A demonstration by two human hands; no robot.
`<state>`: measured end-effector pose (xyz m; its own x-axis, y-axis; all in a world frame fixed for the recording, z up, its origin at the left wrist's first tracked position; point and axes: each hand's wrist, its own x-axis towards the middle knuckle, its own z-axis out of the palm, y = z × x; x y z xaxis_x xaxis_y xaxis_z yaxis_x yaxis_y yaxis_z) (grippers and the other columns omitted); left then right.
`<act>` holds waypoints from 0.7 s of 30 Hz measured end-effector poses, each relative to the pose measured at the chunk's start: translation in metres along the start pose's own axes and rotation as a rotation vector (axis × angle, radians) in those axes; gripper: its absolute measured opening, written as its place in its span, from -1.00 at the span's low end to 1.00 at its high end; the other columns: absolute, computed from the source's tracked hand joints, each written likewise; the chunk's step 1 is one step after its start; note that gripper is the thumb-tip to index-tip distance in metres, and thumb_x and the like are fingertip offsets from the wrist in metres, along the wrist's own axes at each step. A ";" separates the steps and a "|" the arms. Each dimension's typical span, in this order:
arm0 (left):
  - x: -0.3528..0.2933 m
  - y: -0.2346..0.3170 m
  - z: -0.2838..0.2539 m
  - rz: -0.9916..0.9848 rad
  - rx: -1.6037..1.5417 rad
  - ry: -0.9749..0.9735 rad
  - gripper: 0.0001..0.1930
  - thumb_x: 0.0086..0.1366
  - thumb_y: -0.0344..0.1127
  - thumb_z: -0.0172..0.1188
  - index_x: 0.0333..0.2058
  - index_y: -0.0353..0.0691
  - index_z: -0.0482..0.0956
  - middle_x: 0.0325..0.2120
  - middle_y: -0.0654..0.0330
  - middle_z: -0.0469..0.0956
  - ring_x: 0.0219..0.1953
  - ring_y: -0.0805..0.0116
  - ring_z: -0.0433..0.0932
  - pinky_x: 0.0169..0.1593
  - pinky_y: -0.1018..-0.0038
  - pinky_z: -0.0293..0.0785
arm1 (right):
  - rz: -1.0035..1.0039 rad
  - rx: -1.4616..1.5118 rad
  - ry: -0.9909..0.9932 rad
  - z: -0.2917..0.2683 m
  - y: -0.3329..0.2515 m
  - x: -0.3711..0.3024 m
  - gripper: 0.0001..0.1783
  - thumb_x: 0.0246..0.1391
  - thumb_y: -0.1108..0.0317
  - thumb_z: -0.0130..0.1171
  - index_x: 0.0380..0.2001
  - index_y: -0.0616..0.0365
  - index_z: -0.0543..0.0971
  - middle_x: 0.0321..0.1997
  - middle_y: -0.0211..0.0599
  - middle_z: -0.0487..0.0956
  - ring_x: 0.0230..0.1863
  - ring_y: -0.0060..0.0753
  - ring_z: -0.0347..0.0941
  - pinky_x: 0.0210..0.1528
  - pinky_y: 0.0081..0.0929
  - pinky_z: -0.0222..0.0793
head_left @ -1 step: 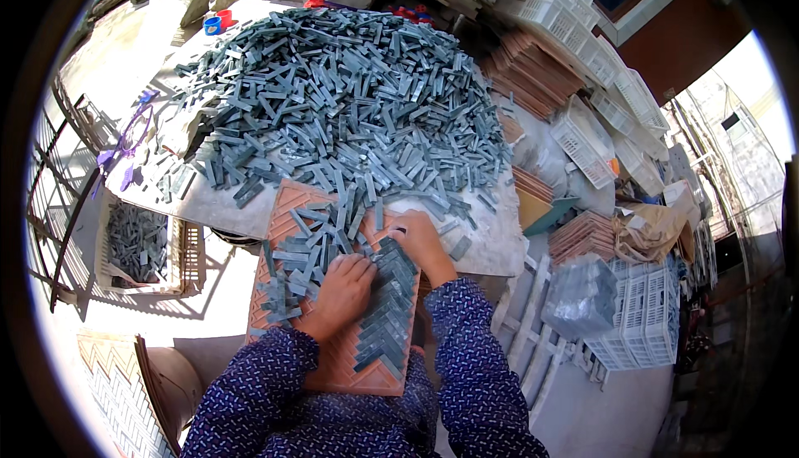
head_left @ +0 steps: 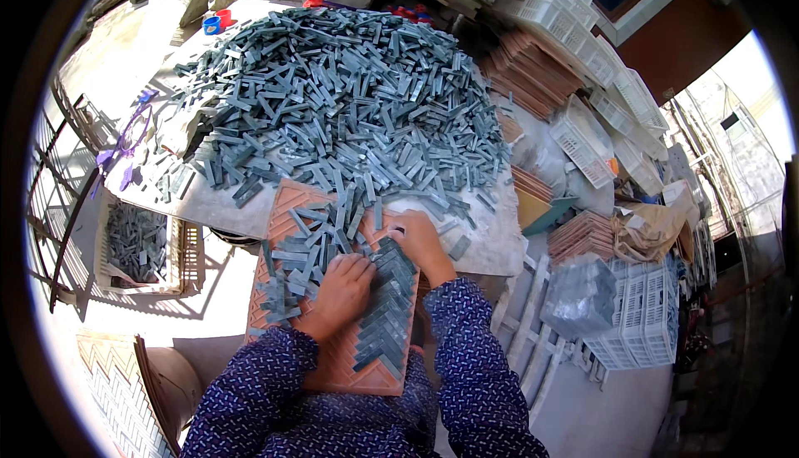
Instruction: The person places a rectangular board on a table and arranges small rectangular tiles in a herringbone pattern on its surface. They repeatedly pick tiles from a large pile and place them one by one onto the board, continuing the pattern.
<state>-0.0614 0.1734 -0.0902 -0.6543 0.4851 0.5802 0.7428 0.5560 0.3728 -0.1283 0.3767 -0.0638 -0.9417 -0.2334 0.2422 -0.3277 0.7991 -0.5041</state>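
An orange grooved tray (head_left: 333,370) rests at the table's near edge and over my lap. Along its right side, grey-green stone strips (head_left: 387,304) lie fitted in a herringbone pattern. My right hand (head_left: 420,246) is at the far end of that pattern, its fingers pinched on a dark stone strip that they mostly cover. My left hand (head_left: 343,290) is over the middle of the tray, beside the laid strips, with its fingers curled down; what they hold, if anything, is hidden. Loose strips (head_left: 291,262) lie jumbled on the tray's left and far parts.
A big heap of stone strips (head_left: 341,100) covers the pale table (head_left: 491,246). At the left stands a crate (head_left: 175,250) of strips. Stacked orange trays (head_left: 528,71) and white plastic crates (head_left: 637,312) are on the right. Small red and blue cups (head_left: 213,25) sit far left.
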 end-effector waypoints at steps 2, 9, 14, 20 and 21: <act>0.000 -0.001 0.001 0.003 -0.009 0.012 -0.70 0.00 -0.42 0.08 -0.22 -0.33 0.53 -0.20 0.12 0.51 -0.02 0.21 0.41 0.09 0.28 0.27 | 0.063 0.109 0.011 -0.003 -0.007 0.001 -0.88 -0.16 0.38 0.22 -0.49 0.17 0.58 -0.47 -0.07 0.49 -0.37 0.02 0.43 -0.31 -0.21 0.33; 0.000 0.000 0.002 -0.006 -0.009 0.020 -0.71 0.02 -0.42 0.07 -0.24 -0.32 0.53 -0.19 0.12 0.51 -0.02 0.21 0.41 0.10 0.29 0.27 | 0.225 0.020 0.006 -0.007 -0.006 -0.004 -0.88 -0.16 0.38 0.22 -0.50 0.19 0.58 -0.46 -0.05 0.54 -0.42 0.02 0.46 -0.35 -0.23 0.37; -0.001 -0.001 0.003 -0.003 0.000 0.021 -0.71 0.02 -0.42 0.07 -0.23 -0.32 0.53 -0.19 0.13 0.51 -0.02 0.22 0.41 0.10 0.28 0.26 | 0.237 0.010 0.076 -0.012 -0.008 -0.006 -0.86 -0.17 0.37 0.24 -0.50 0.20 0.56 -0.47 -0.08 0.58 -0.43 -0.02 0.51 -0.37 -0.27 0.40; 0.001 0.001 0.001 -0.001 -0.013 0.023 -0.72 0.02 -0.43 0.09 -0.23 -0.31 0.54 -0.20 0.13 0.51 -0.03 0.21 0.42 0.09 0.27 0.26 | 0.331 0.108 0.170 0.004 -0.017 0.008 -0.76 -0.15 0.29 0.30 -0.42 0.19 0.53 -0.46 -0.12 0.61 -0.41 -0.11 0.55 -0.35 -0.29 0.43; 0.002 0.001 0.001 -0.004 -0.021 0.029 -0.72 0.01 -0.45 0.11 -0.23 -0.30 0.55 -0.21 0.14 0.52 -0.04 0.21 0.43 0.08 0.26 0.27 | 0.349 0.125 0.169 0.008 -0.026 0.012 -0.74 -0.16 0.28 0.31 -0.41 0.17 0.52 -0.45 -0.12 0.61 -0.39 -0.05 0.55 -0.34 -0.23 0.43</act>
<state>-0.0621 0.1754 -0.0899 -0.6533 0.4627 0.5992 0.7430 0.5437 0.3903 -0.1317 0.3487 -0.0550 -0.9757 0.1423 0.1665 -0.0074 0.7381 -0.6747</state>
